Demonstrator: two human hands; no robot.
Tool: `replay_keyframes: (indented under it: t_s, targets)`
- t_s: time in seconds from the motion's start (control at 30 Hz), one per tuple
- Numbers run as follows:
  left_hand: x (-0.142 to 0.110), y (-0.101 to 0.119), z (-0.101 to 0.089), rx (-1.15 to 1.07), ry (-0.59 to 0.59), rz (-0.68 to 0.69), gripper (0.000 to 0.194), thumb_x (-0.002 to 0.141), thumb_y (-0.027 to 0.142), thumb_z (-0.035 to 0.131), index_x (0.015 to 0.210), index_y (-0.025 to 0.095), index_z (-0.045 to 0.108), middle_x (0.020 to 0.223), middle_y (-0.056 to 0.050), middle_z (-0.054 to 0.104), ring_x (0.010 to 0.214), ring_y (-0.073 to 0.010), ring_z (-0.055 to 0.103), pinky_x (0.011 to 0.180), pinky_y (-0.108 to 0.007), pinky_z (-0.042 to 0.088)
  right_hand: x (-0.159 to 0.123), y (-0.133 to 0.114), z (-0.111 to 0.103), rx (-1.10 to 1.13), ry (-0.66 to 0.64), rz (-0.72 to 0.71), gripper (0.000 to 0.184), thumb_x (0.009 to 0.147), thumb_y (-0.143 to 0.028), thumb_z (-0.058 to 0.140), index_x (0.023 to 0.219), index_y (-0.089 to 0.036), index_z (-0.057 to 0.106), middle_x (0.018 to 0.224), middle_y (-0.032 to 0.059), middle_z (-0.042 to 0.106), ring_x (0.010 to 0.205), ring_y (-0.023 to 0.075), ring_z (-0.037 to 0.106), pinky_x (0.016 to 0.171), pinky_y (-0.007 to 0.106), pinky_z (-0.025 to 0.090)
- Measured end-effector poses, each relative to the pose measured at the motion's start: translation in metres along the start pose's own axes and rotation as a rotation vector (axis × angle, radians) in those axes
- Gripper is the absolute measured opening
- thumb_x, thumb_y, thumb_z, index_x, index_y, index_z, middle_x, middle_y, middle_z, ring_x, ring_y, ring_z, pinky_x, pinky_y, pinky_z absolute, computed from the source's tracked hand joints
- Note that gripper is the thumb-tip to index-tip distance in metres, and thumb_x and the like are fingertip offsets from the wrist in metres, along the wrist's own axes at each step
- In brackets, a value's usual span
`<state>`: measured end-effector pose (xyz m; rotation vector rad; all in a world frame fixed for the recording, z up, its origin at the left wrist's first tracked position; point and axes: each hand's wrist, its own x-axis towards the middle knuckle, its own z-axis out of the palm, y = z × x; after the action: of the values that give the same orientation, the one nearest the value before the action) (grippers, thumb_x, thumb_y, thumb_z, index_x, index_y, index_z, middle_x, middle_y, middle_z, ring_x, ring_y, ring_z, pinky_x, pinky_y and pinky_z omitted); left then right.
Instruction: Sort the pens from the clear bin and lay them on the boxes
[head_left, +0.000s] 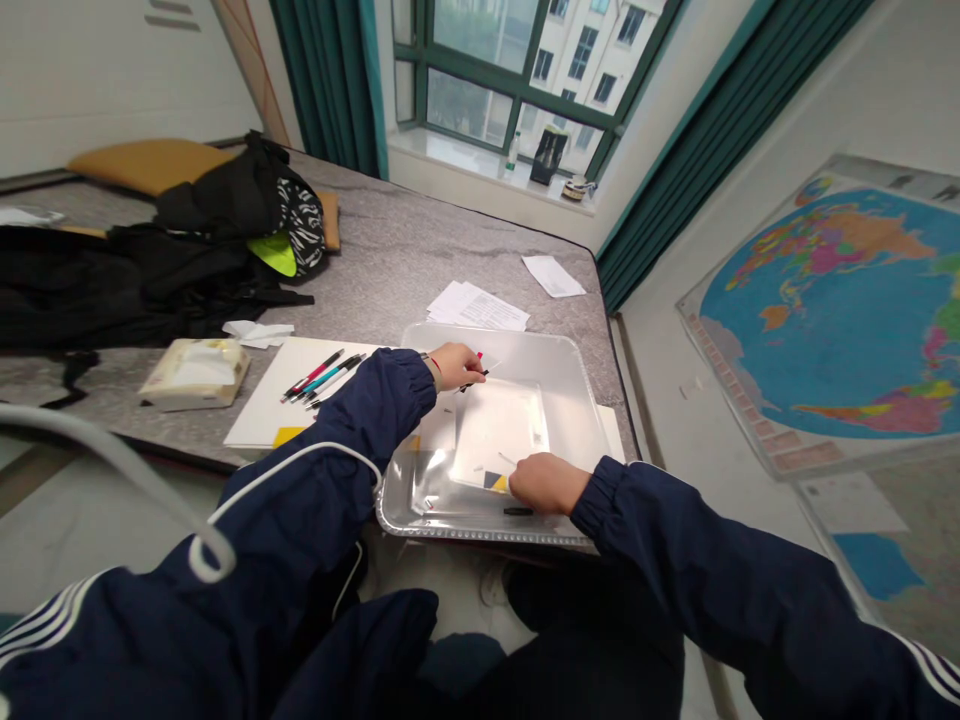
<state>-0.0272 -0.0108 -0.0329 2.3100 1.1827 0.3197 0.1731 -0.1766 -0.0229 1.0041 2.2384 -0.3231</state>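
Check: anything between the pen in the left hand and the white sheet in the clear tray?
Only possibly clear plastic. The left hand holds the dark pen over the clear plastic tray, and the white sheet appears to lie under that plastic; whether it is covered is hard to tell. Nothing else visible intervenes.

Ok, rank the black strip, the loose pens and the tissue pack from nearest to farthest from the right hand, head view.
1. Black strip: just below the right hand, inside the tray's near edge.
2. Loose pens: left, on a white sheet.
3. Tissue pack: farther left, on the table.
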Motion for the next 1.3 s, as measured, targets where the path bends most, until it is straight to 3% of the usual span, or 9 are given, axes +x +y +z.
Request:
replay_keyframes:
  t_s: [0.2, 0.37, 0.77, 0.93, 1.13, 1.3]
  targets:
    - [0.000, -0.001, 0.001, -0.021, -0.009, -0.015, 0.029, 0.076, 0.039, 0.065, 0.090, 0.017, 0.079, 0.090, -0.007, 0.076, 0.084, -0.0203, 0.065, 0.075, -0.025, 0.044, -0.005, -0.002, 0.008, -0.165, 0.062, -0.148, 0.021, 0.084, -0.008, 0.055, 0.090, -0.011, 0.075, 0.084, 0.0168, 0.074, 0.082, 0.0269, 0.072, 0.068, 0.032, 0.051]
    - [0.002, -0.002, 0.002, -0.056, -0.009, 0.002, 0.027, 0.075, 0.039, 0.065, 0.086, 0.018, 0.079, 0.079, -0.004, 0.075, 0.077, -0.0184, 0.064, 0.071, -0.024, 0.043, 0.000, 0.001, 0.010, -0.184, 0.117, -0.240, 0.015, 0.083, -0.011, 0.057, 0.087, -0.011, 0.072, 0.085, 0.0146, 0.072, 0.078, 0.0257, 0.071, 0.068, 0.032, 0.050]
    - [0.000, 0.005, 0.001, -0.048, -0.042, -0.030, 0.029, 0.077, 0.039, 0.064, 0.089, 0.017, 0.079, 0.081, -0.006, 0.075, 0.078, -0.0192, 0.065, 0.071, -0.024, 0.043, 0.012, 0.002, 0.013, -0.165, 0.273, -0.258, 0.017, 0.092, -0.011, 0.047, 0.102, -0.010, 0.061, 0.093, 0.0136, 0.066, 0.088, 0.0227, 0.064, 0.074, 0.031, 0.048]
    - [0.002, 0.006, 0.001, -0.074, -0.033, -0.019, 0.029, 0.076, 0.038, 0.065, 0.089, 0.017, 0.079, 0.080, -0.006, 0.075, 0.076, -0.0185, 0.065, 0.070, -0.024, 0.043, 0.025, 0.009, -0.001, -0.007, 0.397, -0.157, 0.017, 0.082, -0.013, 0.057, 0.098, -0.009, 0.064, 0.097, 0.0141, 0.064, 0.090, 0.0227, 0.061, 0.075, 0.030, 0.046]
    - [0.002, 0.005, 0.001, -0.074, -0.028, -0.005, 0.028, 0.077, 0.038, 0.065, 0.088, 0.016, 0.079, 0.079, -0.005, 0.075, 0.076, -0.0181, 0.065, 0.070, -0.023, 0.044, 0.037, 0.020, -0.014, 0.304, 0.539, -0.045, 0.017, 0.080, -0.009, 0.056, 0.089, -0.012, 0.070, 0.090, 0.0098, 0.067, 0.080, 0.0167, 0.061, 0.076, 0.026, 0.044]
    - [0.003, 0.006, 0.001, -0.058, -0.026, -0.015, 0.031, 0.078, 0.039, 0.063, 0.091, 0.016, 0.079, 0.083, -0.005, 0.076, 0.078, -0.0173, 0.065, 0.072, -0.023, 0.044, 0.041, 0.032, -0.020, 0.540, 0.736, 0.068, 0.016, 0.081, -0.010, 0.057, 0.086, -0.014, 0.073, 0.087, 0.0079, 0.072, 0.078, 0.0171, 0.065, 0.077, 0.027, 0.046]
